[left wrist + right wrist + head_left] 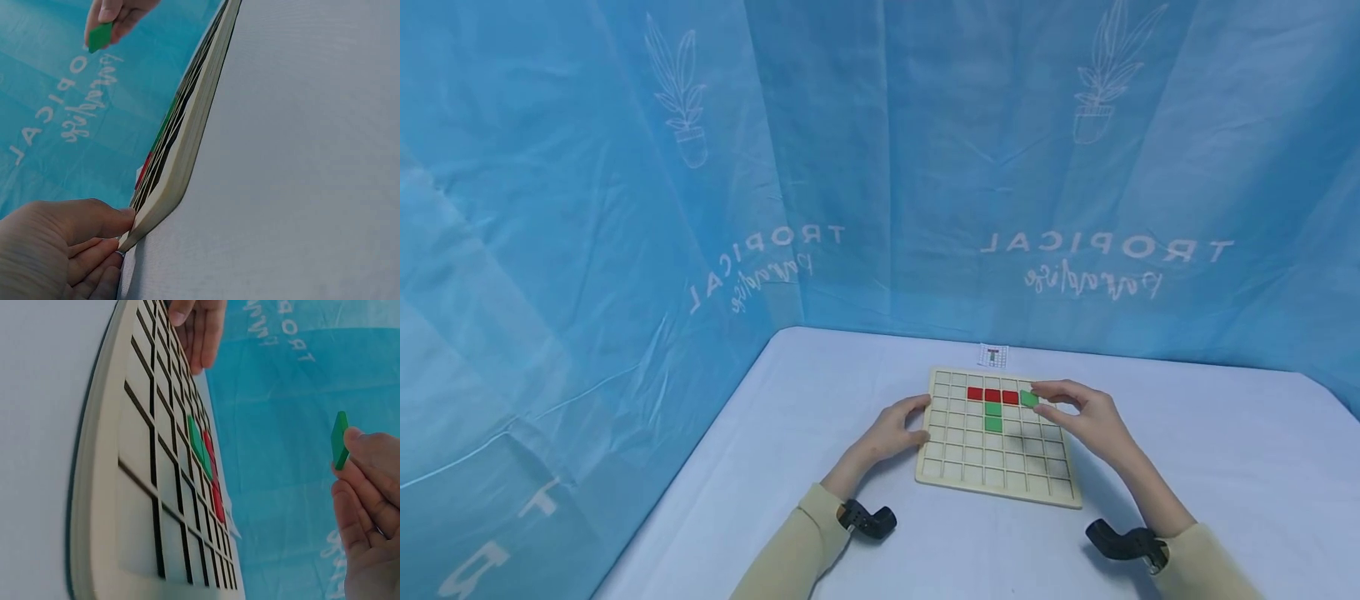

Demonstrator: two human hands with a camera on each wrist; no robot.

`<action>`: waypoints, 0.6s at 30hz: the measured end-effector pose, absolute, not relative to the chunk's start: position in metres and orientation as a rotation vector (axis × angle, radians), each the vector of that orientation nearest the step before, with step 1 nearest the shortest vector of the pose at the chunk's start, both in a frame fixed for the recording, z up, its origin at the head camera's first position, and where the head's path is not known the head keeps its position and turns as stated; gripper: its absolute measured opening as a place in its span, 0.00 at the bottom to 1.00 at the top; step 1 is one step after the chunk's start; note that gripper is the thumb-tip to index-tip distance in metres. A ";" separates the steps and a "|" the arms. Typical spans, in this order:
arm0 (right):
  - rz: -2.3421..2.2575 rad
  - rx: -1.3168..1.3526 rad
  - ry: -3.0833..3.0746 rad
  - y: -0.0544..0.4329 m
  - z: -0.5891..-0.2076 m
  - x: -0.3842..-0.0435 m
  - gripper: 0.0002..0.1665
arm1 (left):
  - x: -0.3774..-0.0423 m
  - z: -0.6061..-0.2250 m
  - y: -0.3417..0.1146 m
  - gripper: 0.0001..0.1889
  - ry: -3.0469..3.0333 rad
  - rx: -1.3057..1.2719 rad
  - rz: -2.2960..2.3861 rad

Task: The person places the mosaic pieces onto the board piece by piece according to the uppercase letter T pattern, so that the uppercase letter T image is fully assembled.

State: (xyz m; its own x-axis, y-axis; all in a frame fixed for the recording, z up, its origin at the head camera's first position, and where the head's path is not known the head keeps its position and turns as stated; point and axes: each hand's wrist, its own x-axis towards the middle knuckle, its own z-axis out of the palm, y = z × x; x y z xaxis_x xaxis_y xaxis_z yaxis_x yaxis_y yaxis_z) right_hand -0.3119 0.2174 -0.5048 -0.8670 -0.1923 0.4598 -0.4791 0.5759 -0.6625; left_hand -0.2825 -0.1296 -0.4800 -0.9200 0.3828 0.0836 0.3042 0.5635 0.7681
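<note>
A pale wooden grid board (pixel 958 469) lies on the table. Across its upper rows run three red tiles (pixel 992 395), with two green tiles (pixel 993 424) in a column below the middle one. My left hand (pixel 889 431) holds the board's left edge, its thumb and fingers (pixel 87 265) against the rim. Over the upper right part of the board, my right hand (pixel 1092 419) pinches another green tile (pixel 340 440) between thumb and fingers. In the right wrist view that tile is tilted and raised clear of the board.
A small printed card (pixel 993 356) with a red and green T pattern lies behind the board. White cloth covers the table (pixel 820 375). Blue curtains (pixel 925 167) with white lettering hang behind and to the left. Each wrist wears a black camera mount (pixel 868 521).
</note>
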 end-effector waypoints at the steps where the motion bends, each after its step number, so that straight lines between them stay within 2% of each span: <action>1: 1.206 0.557 -2.469 0.211 -0.500 -0.308 0.23 | -0.283 -0.480 -0.129 0.34 2.696 0.593 1.293; 8: 1.371 0.674 -2.476 0.168 -0.448 -0.265 0.21 | -0.281 -0.479 -0.129 0.34 2.697 0.576 1.293; 18: 1.424 0.700 -2.485 0.155 -0.463 -0.265 0.21 | -0.282 -0.479 -0.129 0.34 2.700 0.580 1.281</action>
State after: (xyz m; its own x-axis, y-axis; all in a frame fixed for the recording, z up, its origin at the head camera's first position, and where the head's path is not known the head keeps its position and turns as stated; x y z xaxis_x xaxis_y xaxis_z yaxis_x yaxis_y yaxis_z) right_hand -0.2649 0.1553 -0.4628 -0.8699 -0.3036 0.3887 -0.4889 0.4263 -0.7611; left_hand -0.2817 -0.1288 -0.4788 -0.9230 0.3776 0.0741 0.2962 0.5743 0.7632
